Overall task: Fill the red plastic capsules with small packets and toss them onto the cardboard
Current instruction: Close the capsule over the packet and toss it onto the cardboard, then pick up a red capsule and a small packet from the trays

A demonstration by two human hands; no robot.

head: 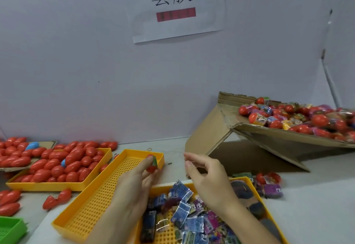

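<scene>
In left hand (138, 176), capsule (151, 164), seemingly upright

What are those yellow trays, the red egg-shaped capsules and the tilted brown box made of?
The yellow trays look like moulded plastic: even colour, a regular grid of holes. The red capsules seem to be glossy hard plastic, judging by their bright highlights. The brown box is matt corrugated cardboard with torn, frayed edges; the shiny strips on it are probably clear tape.

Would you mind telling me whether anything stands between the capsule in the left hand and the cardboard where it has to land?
Nothing visible blocks it. The left hand holds the red capsule, and only the open right hand hovers partly across the line toward the cardboard.
</scene>
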